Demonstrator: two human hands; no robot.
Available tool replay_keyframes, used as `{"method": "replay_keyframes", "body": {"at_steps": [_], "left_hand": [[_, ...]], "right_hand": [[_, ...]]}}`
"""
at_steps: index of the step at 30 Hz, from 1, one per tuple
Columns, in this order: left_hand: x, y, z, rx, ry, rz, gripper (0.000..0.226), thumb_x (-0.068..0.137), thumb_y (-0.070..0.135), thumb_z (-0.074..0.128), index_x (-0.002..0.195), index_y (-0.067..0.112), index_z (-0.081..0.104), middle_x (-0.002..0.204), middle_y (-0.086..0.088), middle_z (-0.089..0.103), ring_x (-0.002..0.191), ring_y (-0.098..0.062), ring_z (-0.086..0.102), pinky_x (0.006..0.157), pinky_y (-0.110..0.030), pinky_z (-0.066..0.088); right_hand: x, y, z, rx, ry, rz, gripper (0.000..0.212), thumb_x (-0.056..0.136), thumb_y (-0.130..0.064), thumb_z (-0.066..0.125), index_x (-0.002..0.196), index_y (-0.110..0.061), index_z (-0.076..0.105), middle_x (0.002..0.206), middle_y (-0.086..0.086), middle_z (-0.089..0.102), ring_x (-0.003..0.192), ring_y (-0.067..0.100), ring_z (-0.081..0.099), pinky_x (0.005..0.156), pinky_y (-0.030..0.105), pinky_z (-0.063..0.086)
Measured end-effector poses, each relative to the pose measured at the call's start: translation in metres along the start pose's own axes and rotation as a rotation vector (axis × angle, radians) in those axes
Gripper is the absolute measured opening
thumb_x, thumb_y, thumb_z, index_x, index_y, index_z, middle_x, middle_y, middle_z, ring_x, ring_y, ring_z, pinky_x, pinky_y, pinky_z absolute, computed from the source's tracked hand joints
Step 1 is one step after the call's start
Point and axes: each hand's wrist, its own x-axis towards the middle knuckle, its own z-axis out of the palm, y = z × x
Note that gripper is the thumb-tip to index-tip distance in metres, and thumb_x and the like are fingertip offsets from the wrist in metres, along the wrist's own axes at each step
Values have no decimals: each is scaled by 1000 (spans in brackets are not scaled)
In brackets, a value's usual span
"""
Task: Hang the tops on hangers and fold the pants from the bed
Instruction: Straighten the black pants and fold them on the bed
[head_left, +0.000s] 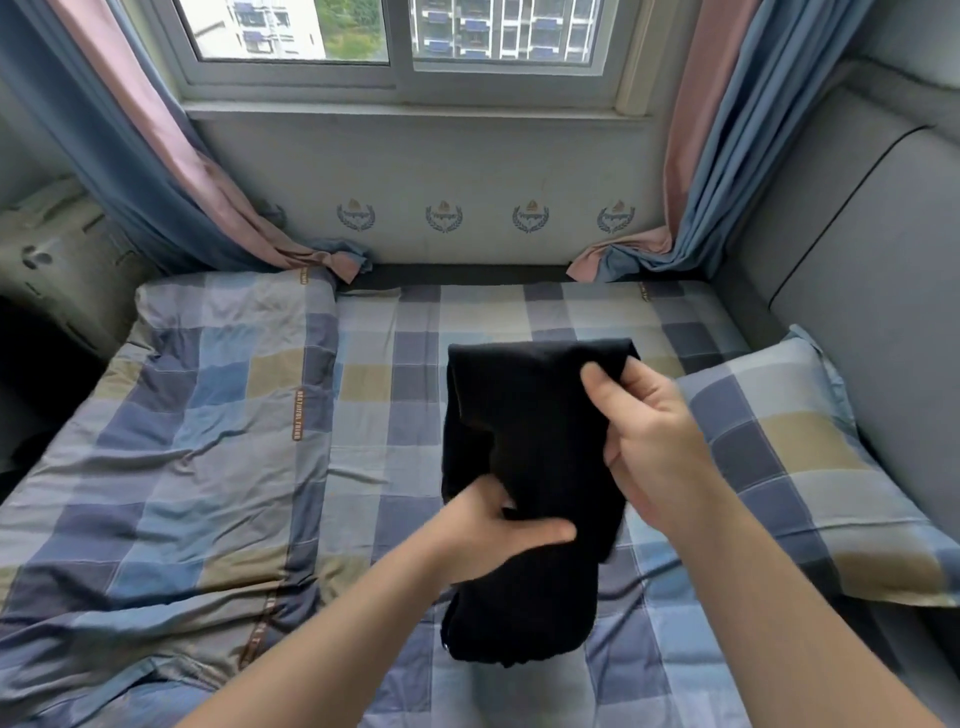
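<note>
Over the middle of the bed (395, 457), in front of me, a black garment (524, 415) is held up in both hands. It is doubled over on itself in a long, thick bundle, with a fold along its far top edge and a rounded lower end hanging close above the checked sheet. I cannot tell whether that lower end touches the sheet. Bundled like this, I cannot tell for sure whether it is pants or a top.

The left hand (498, 535) grips the bundle near its lower half, with the thumb laid across the front of the cloth and the fingers curled out of sight behind it. The right hand (649, 441) pinches the upper right edge, thumb and fingers closed on the cloth near the top corner. Both forearms are bare.

On the bed, a checked quilt (182, 441) in blue, grey and tan lies rumpled on the left side. A pillow (810, 452) in the same check lies on the right, just beside a grey padded headboard (857, 260). Beyond the bed is a pale wall (467, 171) with a row of blue crests, and above it a window (395, 78). Blue and pink curtains hang at the left (156, 156) and right (706, 156), with their ends bunched at the far edge of the bed.
</note>
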Motion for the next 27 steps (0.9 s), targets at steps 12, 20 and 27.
{"method": "replay_keyframes", "body": {"at_steps": [12, 20, 27], "left_hand": [[0, 42, -19, -354, 402, 100, 30, 99, 35, 61, 90, 9, 74, 94, -21, 73, 90, -32, 73, 86, -55, 57], [4, 42, -34, -477, 390, 7, 47, 88, 53, 68, 112, 13, 66, 108, -6, 76, 104, -23, 71, 95, -45, 56], [-10, -18, -20, -132, 28, -55, 80, 62, 52, 86, 131, 28, 54, 121, 7, 69, 109, -8, 68, 93, -32, 57]], "right_hand": [[-41, 80, -28, -475, -192, 326, 76, 71, -54, 82, 137, -47, 46, 128, -30, 59, 118, -11, 56, 95, 18, 50], [-48, 141, -29, -647, -44, 468, 13, 99, -33, 60, 91, -34, 70, 92, -14, 75, 98, 16, 69, 89, 39, 56], [-13, 97, -23, -444, 100, 220, 13, 97, -25, 65, 94, -17, 75, 91, -2, 77, 94, 20, 72, 79, 35, 56]]}}
